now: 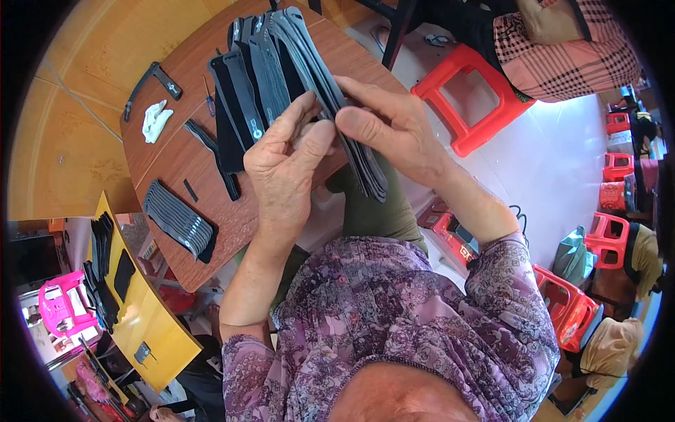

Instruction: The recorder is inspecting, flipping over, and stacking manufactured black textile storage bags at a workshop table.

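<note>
A long stack of grey-black fabric strips [309, 56] stands on edge, slanting from the table's far side down toward my lap. My left hand [285, 151] is closed at the near left face of the stack, thumb and curled fingers pressed together on it; its fingertips are partly hidden. On the right side, my right hand [397, 133] grips the stack's edge, thumb in front and the other fingers along the far side. Left of the held stack lie more strips in bundles [242, 91] on the brown table [232, 204].
On the table are a fanned pile of grey strips [179, 221], a white cloth [156, 121], a screwdriver [209, 98], a dark strap [166, 83] and a narrow black band [214, 158]. A red stool [457, 133] and a seated person in checked cloth [555, 63] are at right.
</note>
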A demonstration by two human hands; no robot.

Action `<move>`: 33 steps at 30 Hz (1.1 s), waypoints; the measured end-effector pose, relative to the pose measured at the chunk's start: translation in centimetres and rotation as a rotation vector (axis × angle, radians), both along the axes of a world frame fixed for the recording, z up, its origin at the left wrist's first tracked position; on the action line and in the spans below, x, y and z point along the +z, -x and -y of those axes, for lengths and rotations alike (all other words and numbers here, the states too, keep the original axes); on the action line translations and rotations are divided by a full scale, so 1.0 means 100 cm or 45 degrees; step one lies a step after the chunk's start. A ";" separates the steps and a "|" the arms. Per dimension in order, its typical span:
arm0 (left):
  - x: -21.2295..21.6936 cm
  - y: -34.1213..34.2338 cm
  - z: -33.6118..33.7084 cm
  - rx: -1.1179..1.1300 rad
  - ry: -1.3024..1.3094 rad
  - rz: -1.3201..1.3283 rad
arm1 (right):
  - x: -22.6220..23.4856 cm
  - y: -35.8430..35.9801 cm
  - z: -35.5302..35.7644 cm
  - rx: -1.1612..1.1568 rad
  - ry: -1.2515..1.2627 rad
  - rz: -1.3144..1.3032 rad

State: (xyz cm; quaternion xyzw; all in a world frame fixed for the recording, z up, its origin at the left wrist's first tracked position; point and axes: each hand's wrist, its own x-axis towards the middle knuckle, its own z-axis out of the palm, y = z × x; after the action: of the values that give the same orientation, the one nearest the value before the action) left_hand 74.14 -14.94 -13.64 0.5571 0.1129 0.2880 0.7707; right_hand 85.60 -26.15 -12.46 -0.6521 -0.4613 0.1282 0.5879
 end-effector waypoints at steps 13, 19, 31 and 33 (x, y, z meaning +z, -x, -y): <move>-0.001 0.000 0.005 0.077 -0.093 -0.047 | -0.002 0.009 0.006 0.040 -0.027 -0.248; -0.001 0.006 0.005 0.159 -0.055 -0.101 | -0.002 0.012 0.008 -0.032 -0.015 -0.072; 0.001 0.011 0.000 0.014 0.187 -0.058 | -0.014 0.018 -0.001 -0.165 0.004 0.287; -0.002 0.011 -0.001 0.019 0.188 -0.057 | -0.016 0.018 -0.001 -0.158 0.009 0.274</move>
State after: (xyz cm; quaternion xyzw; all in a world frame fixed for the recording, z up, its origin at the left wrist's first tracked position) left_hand 73.08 -14.80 -13.87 0.5041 0.1552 0.2721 0.8048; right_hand 83.80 -26.06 -14.02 -0.6916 -0.4800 0.0223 0.5393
